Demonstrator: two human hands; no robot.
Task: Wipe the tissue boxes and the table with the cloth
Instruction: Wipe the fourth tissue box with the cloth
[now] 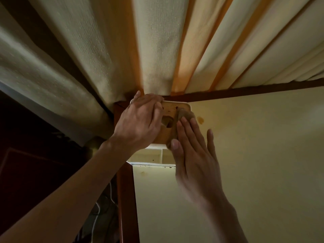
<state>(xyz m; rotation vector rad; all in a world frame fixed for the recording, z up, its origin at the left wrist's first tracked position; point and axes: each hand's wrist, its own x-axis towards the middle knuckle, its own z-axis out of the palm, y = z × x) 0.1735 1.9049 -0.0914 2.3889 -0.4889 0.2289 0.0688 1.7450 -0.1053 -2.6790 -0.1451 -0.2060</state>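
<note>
We see the tan wooden-topped tissue box (pixel 171 120) at the tabletop's (pixel 245 155) far corner, gripped under our left hand's (pixel 138 123) curled fingers; our right hand's (pixel 194 155) flat fingers press the brown cloth (pixel 184 114) on it. Hard wiping could shove it against the cream curtain (pixel 157 50) behind.

free: table (pixel 254 155) right of tissue box (pixel 171 109) | blocked: curtain (pixel 157 50) behind box

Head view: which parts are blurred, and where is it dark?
Head view: the right hand and its wrist are motion-blurred, the left hand on the tissue box is sharper; the lower left is in deep shadow; the wide lens fans the curtain folds.
</note>
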